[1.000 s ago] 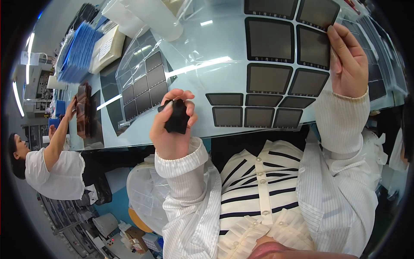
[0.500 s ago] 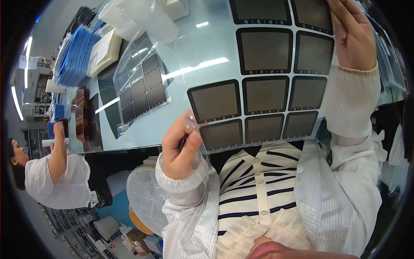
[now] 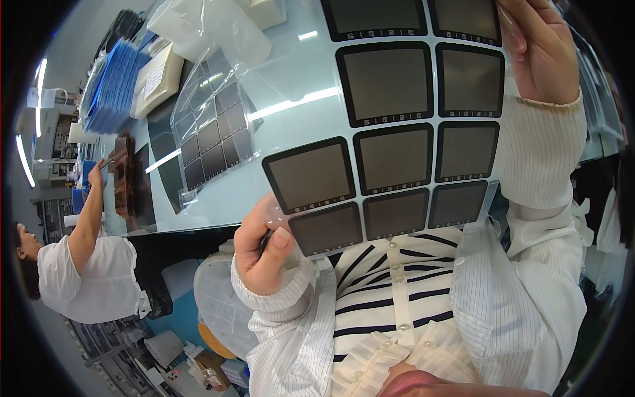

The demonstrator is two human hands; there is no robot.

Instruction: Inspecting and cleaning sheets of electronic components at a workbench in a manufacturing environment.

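Clear sheet of dark square panels (image 3: 397, 132): held up near, above the table (image 3: 291, 86) | left hand (image 3: 264, 255): pinches near-left corner, thumb closed on sheet | right hand (image 3: 542, 49): grips far-right edge, fingers closed on sheet | second sheet (image 3: 211, 132): flat on table, far left.

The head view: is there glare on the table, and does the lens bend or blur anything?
Head view: bright streaks of lamp glare cross the glossy table; the fisheye lens curves the table's edge and darkens the corners; the clear sheet of dark square panels, held between left hand and right hand, is sharp; the person at the far left looks bent.
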